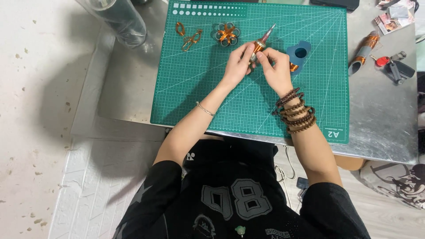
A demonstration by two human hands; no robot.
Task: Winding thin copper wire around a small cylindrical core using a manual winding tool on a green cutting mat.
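Lying at the far right corner of the metal worktop (380,124), a few small printed cards (392,20) show as pale rectangles with mixed colours, and the green cutting mat (199,88) carries white grid lines, a row of white squares and dots along its far edge, and a white size mark at its near right corner. Both hands meet over the middle of the mat: the left hand (239,64) and the right hand (276,68) each have their grip closed on the same small tool (260,43), a slim piece with an orange-wrapped middle and a pointed metal tip tilted up and away toward the right. Fingertips of both hands pinch its lower end, so that part is hidden. Just right of the right hand lies a blue flat shape (301,55) with a round hole, a bit of orange beside it. Farther off on the mat sit an orange wire figure (188,36) and a ring-shaped flower piece (227,34) with an orange centre. A clear plastic bottle (121,20) lies at the far left, off the mat. On the right of the worktop rest a grey tube banded in orange (364,53) and a bunch of keys with a red fob (392,65). Brown bead bracelets (296,111) circle the right wrist; a thin bangle (205,109) circles the left.
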